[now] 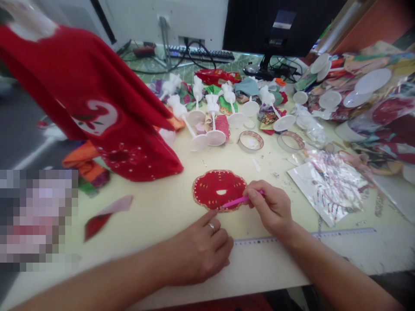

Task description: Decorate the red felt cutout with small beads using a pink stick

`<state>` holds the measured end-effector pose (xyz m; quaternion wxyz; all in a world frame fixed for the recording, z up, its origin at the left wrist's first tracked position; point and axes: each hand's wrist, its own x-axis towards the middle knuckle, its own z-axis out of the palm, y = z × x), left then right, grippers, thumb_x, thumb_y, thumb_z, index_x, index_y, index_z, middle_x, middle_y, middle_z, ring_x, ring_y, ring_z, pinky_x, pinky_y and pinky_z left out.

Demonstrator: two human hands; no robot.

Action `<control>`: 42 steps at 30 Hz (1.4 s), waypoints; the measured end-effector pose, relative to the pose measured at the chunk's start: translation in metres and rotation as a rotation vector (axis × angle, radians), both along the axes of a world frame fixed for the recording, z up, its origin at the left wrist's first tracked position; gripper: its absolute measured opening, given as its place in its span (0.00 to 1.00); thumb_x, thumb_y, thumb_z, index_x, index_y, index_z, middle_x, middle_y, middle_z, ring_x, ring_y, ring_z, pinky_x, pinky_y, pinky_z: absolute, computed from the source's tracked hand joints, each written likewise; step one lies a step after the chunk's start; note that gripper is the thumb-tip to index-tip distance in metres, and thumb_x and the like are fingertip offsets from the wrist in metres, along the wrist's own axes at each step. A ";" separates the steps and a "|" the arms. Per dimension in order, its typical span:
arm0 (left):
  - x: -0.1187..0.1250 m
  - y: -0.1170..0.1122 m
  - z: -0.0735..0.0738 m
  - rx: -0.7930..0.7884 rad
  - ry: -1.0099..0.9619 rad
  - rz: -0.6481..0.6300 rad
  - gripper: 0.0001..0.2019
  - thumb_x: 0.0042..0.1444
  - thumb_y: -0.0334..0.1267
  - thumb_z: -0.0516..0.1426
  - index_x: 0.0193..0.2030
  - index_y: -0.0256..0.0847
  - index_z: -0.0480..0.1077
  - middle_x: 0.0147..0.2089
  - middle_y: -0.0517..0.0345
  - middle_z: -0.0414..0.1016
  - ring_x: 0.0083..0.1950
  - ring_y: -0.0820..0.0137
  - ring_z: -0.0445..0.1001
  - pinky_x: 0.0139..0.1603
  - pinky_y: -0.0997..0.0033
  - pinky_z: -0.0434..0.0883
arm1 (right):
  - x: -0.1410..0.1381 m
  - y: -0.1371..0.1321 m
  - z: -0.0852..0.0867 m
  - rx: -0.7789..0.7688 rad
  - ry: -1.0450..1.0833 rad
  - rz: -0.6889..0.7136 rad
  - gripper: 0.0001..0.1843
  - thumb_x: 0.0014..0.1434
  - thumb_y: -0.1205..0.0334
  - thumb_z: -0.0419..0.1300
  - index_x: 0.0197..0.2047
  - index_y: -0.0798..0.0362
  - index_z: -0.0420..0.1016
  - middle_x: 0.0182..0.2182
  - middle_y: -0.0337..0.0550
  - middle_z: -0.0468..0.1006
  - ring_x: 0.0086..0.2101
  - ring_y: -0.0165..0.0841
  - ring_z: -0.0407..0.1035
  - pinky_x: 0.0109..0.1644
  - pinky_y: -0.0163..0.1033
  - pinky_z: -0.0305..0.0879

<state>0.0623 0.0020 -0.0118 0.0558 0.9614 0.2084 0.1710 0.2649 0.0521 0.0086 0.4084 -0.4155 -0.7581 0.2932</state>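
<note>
A small red fabric piece [207, 188] with a scalloped, gold-trimmed edge, small dots and a pale half-moon opening lies flat on the table. My right hand [270, 209] pinches a slim pink pen [236, 201], its tip down at the fabric's lower edge. Close to that tip, my left hand [202, 248] touches the fabric's near edge with an outstretched index finger; its other fingers curl loosely, and a ring is on one of them. Just right of the left hand runs a clear ruler [269, 239], partly covered by my right forearm.
A red garment with white embroidery [129, 134] hangs on a form at left. White mini mannequins [212, 106] and tape rolls [250, 141] stand behind the fabric. At right lie a plastic bag of beads [333, 185] and cloth bundles. A fabric scrap [106, 216] lies left.
</note>
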 end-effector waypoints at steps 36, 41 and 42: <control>-0.001 0.000 -0.002 -0.031 0.038 -0.004 0.11 0.61 0.36 0.49 0.42 0.33 0.69 0.31 0.56 0.66 0.35 0.67 0.65 0.57 0.51 0.63 | 0.006 0.004 0.003 0.475 -0.087 0.089 0.08 0.62 0.70 0.46 0.38 0.54 0.65 0.28 0.45 0.72 0.32 0.34 0.68 0.33 0.41 0.67; -0.001 0.000 -0.003 -0.017 0.027 0.001 0.10 0.61 0.36 0.50 0.39 0.33 0.69 0.32 0.56 0.67 0.34 0.67 0.64 0.57 0.49 0.63 | 0.003 -0.002 0.001 0.654 -0.500 0.219 0.06 0.61 0.68 0.51 0.39 0.56 0.68 0.24 0.40 0.71 0.26 0.30 0.64 0.28 0.36 0.61; -0.001 0.000 -0.003 -0.014 0.026 0.002 0.10 0.61 0.36 0.50 0.38 0.34 0.69 0.32 0.56 0.67 0.34 0.67 0.64 0.57 0.49 0.63 | 0.002 -0.003 -0.001 0.651 -0.565 0.231 0.06 0.60 0.68 0.52 0.38 0.55 0.69 0.23 0.39 0.70 0.25 0.29 0.63 0.28 0.35 0.60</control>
